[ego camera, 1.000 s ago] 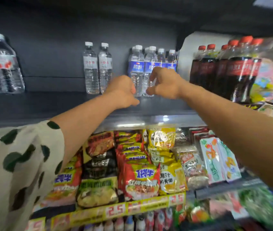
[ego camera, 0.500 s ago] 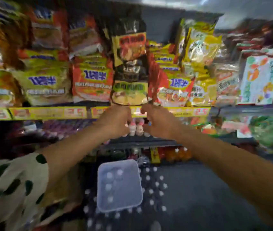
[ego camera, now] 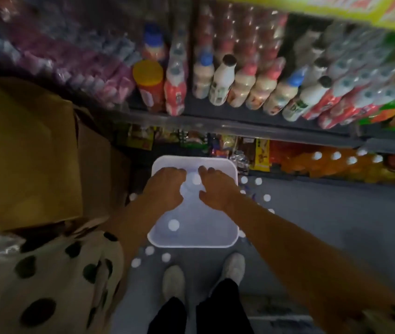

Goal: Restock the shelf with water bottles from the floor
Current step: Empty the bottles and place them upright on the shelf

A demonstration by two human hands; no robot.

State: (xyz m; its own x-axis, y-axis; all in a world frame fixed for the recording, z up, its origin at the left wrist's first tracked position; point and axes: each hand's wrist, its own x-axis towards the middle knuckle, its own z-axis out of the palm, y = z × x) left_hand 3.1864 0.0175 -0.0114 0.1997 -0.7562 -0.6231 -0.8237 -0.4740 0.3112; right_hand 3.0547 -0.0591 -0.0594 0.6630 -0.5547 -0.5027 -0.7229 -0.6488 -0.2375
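Shop aisle floor [ego camera: 336,237]: the view has swung down from the top shelf. Both hands, left hand [ego camera: 165,186] and right hand [ego camera: 218,186], now reach with curled fingers over the water bottles [ego camera: 173,224] under a white tray [ego camera: 191,242]; their grip cannot be told. Another pickup appears underway.

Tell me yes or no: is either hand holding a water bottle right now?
No: the left hand and right hand reach down over the white bin, with a bottle cap showing untouched between them.
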